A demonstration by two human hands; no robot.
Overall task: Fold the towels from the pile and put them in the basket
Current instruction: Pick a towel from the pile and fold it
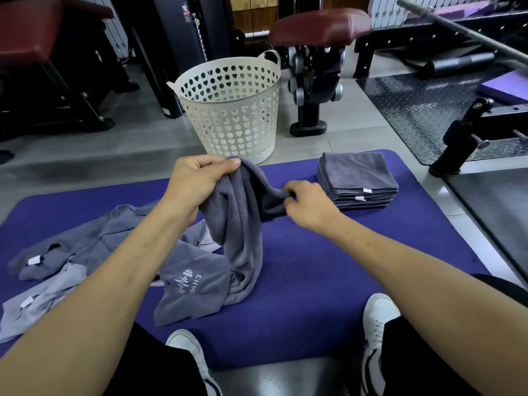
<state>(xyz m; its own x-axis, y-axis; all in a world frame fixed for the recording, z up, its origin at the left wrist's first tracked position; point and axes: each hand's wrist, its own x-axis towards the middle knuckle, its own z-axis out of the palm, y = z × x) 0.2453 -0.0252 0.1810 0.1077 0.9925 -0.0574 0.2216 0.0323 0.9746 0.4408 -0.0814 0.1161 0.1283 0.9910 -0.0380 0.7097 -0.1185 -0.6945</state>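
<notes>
Two hands lifting one grey towel [243, 224] above the purple ribbed mat [314, 281].

Lying across the mat's left edge, the loose pile [85, 252]; standing beyond its far edge, the heart-punched white plastic basket [231, 110]; sitting at its far right corner, the folded stack [357, 181]. Left hand [194, 181] and right hand [308, 204] both pinching soft, limp terry hem; risking an uneven fold, with the trailing end dragging over the pile.

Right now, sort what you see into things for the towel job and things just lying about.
For the job: held towel, left hand, right hand, loose pile, folded stack, basket, mat.

Lying about: gym benches, barbell, metal floor plate.
</notes>
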